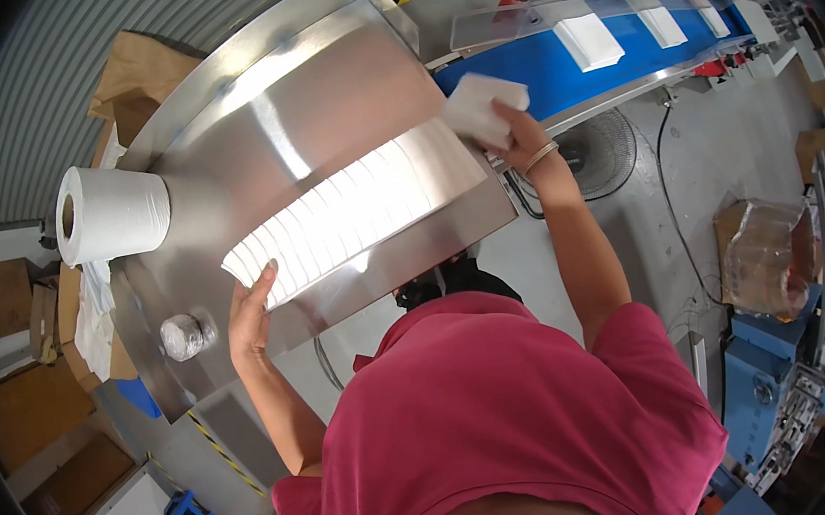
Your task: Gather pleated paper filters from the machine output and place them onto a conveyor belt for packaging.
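My right hand [524, 140] is closed on a stack of folded white tissues [479, 108], slightly blurred, at the near left end of the blue conveyor belt [554, 77]. On the steel table, a long row of similar white tissue stacks [347, 209] stands on edge, packed side by side. Against the near left corner of this row rests my left hand [252, 315], its thumb and fingers apart and touching the end stacks. Farther along the belt lie several more white stacks [590, 42], spaced out.
The steel table [223, 177] has raised edges. A large white roll [116, 210] and a clear tape roll [183, 337] sit at its left. Cardboard boxes [30, 398] stand farther left. A floor fan [598, 153] is below the belt, and blue machinery [761, 372] stands at right.
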Action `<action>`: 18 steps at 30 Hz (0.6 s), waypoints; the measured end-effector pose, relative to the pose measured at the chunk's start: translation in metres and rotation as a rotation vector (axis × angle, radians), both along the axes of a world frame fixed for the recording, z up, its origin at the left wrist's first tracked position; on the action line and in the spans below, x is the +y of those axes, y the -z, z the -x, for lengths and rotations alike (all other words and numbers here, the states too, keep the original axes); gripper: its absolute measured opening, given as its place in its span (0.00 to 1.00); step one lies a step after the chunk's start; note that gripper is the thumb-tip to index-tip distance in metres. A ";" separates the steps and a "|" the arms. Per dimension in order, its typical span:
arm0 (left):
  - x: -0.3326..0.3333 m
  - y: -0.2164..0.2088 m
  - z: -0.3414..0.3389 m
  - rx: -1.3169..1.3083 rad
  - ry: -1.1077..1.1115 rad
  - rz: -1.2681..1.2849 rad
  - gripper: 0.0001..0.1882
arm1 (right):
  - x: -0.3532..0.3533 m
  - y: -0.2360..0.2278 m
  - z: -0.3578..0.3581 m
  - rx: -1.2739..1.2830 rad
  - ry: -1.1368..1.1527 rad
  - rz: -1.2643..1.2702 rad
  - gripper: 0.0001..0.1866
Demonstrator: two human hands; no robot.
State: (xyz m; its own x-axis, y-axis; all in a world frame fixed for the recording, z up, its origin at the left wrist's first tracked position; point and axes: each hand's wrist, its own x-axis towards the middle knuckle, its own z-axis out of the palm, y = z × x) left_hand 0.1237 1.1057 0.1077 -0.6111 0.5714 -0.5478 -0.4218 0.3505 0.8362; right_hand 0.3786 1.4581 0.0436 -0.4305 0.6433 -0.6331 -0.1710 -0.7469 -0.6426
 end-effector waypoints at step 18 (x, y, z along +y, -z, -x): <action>0.013 -0.005 -0.011 -0.025 0.004 0.025 0.44 | -0.002 -0.006 -0.002 -0.739 -1.046 -1.184 0.25</action>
